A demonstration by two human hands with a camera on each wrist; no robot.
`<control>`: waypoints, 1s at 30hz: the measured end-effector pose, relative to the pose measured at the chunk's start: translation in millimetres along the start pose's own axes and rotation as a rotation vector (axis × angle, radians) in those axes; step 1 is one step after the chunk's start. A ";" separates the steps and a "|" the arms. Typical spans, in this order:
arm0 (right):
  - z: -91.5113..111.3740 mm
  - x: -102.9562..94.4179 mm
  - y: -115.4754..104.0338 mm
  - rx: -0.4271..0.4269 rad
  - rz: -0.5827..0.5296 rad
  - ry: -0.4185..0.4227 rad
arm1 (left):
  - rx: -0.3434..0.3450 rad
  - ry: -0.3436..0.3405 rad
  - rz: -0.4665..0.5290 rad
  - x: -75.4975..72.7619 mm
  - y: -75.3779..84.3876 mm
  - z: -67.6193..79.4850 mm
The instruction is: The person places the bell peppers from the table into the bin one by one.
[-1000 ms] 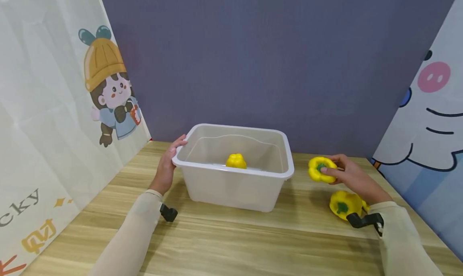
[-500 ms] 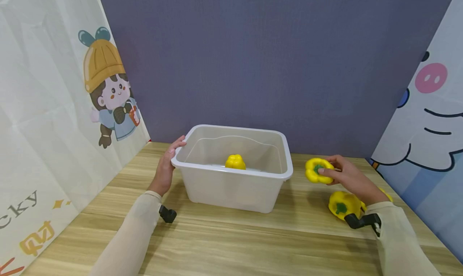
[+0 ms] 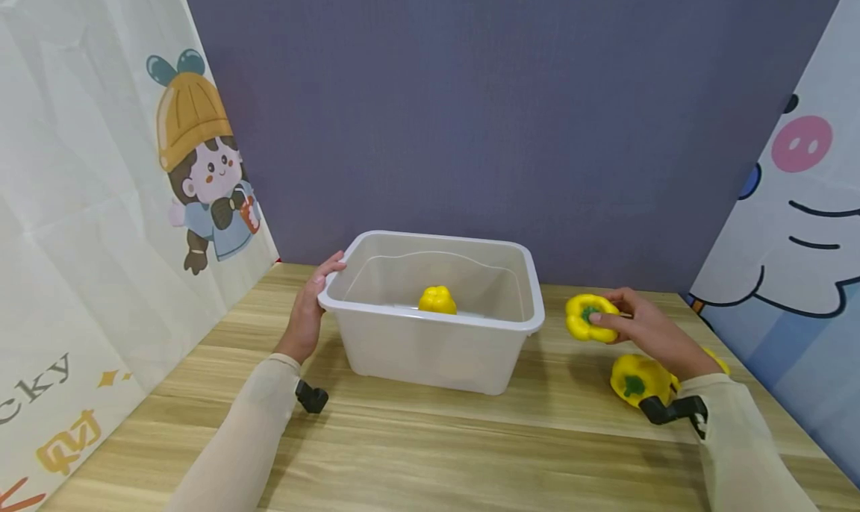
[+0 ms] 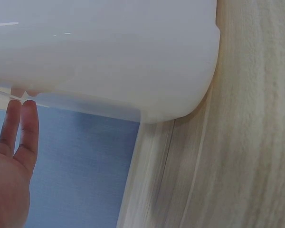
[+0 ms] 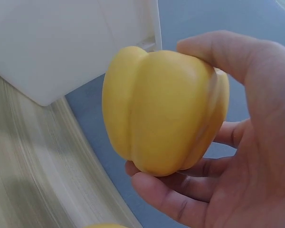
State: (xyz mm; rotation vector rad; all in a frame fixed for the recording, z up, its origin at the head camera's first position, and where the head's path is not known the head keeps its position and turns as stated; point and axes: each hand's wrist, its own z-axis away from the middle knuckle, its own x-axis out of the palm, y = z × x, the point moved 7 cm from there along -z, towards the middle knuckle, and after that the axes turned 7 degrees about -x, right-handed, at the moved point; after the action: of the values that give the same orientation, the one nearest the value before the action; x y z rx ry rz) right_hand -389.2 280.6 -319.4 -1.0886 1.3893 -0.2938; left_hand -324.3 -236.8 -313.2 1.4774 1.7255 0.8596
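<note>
From where I stand, the glossy yellow bell pepper with a green stem end has edged slightly closer to the off-white rectangular plastic bin over the past second, most of that shift coming in the first half. For the work in hand I take this as slow carrying: the pepper hangs over the pale wood-grain tabletop, off to the bin's right, apart from it and not yet over its rim. The right hand has it clamped firmly, thumb against the green stem end, fingers tucked around the other side. The left hand has not moved from the bin's left end; its fingers look fairly straight, their tips touching the rim, though I can't see the thumb. Inside the bin sits another yellow pepper, its lower part cut off by the front wall, which also hides some of the floor, so I can't rule out more in there. Outside, a rounder yellow pepper lies on the table just below the right wrist, and the forearm's shift has uncovered a sliver of yellow beyond.
</note>
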 end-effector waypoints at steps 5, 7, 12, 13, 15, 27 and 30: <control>1.3 -0.3 -2.9 -0.003 -0.006 0.007 | 0.001 0.001 0.005 0.3 0.5 -0.1; 1.5 -0.8 -3.3 -0.005 -0.006 0.009 | 0.001 0.001 0.005 0.1 0.4 -0.2; 0.6 0.1 -6.2 -0.004 -0.007 0.013 | -0.002 0.005 0.008 -0.6 0.0 -0.3; 0.4 0.4 -6.8 -0.004 -0.005 0.016 | -0.002 0.006 0.012 -0.6 0.1 -0.4; -0.3 1.1 -7.5 -0.002 -0.005 0.020 | -0.003 0.007 0.017 -0.7 0.4 -0.5; -1.4 3.0 -8.2 0.013 -0.017 0.019 | -0.015 0.007 0.020 0.3 0.2 -1.2; -2.3 2.8 -10.2 0.043 -0.022 0.028 | -0.017 0.008 0.017 0.3 0.1 -1.1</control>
State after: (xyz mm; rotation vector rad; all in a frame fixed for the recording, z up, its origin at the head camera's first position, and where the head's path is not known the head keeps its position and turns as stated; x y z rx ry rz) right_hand -386.3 272.3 -313.1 -1.0684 1.3907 -0.3547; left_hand -325.2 -236.5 -312.5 1.4811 1.7099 0.8877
